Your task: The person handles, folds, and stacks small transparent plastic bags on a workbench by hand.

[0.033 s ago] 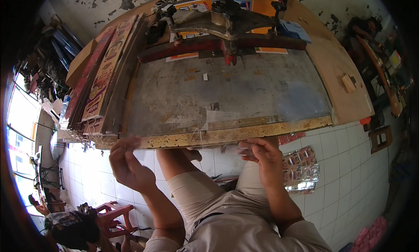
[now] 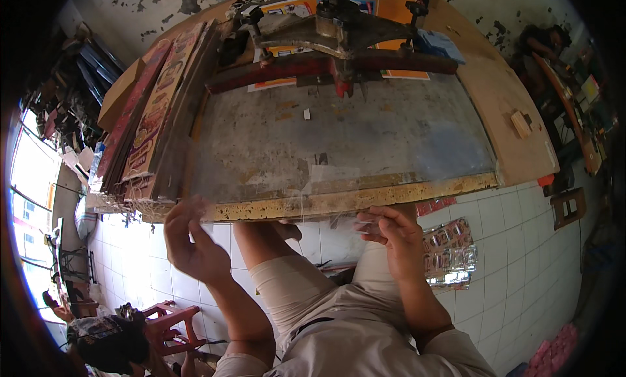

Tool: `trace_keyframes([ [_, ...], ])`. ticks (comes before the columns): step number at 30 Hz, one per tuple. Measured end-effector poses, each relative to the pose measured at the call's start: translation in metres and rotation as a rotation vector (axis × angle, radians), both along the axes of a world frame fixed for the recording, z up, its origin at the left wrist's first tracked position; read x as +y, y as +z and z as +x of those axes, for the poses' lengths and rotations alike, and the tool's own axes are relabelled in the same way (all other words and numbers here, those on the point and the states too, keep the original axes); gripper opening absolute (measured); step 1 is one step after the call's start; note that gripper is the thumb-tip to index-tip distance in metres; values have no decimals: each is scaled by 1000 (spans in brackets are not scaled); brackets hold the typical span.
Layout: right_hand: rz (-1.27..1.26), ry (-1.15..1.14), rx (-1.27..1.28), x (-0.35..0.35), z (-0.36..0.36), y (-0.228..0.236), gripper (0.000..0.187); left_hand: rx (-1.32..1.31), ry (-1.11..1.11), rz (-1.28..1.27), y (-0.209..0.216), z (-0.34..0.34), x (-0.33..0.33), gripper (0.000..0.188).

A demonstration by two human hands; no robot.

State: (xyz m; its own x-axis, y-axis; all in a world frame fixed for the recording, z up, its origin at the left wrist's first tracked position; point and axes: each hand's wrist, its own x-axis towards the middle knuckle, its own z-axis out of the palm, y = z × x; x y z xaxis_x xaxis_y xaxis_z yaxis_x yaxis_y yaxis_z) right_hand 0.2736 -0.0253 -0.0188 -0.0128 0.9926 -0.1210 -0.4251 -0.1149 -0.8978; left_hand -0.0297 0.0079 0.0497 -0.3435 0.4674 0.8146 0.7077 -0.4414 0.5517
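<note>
A clear, see-through plastic sheet [image 2: 313,211] stretches between my hands, in front of and over the near edge of a worn grey work board [image 2: 274,139]. Its outline is hard to make out; faint glare and creases show it. My left hand [image 2: 197,246] pinches it by the board's near left corner, its fingertips blurred. At the near edge, right of the middle, my right hand [image 2: 396,237] has its fingers closed on the sheet's other side. A yellowish, speckled strip [image 2: 365,196] runs along the board's front.
A heavy iron press head with a red crossbar [image 2: 274,72] hangs over the board's far part. Long printed card strips [image 2: 166,96] are stacked at the left. A small wooden block [image 2: 520,124] lies on the right. Shiny printed packaging sheets [image 2: 450,253] rest on the tiled floor.
My left hand has shifted slightly up toward the board, its fingers a little straighter. My right hand has hardly moved.
</note>
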Motion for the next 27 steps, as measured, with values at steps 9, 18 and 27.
trace_keyframes([
  [9,24,25,0,-15,4,13,41,462,-47,-436,-5,22,29,26],
  [18,207,235,75,-30,12,12,38,11,-941,-759,6,109,-30,23],
  [27,475,221,-339,-31,8,38,28,-163,-1153,-822,-6,97,-33,25],
])
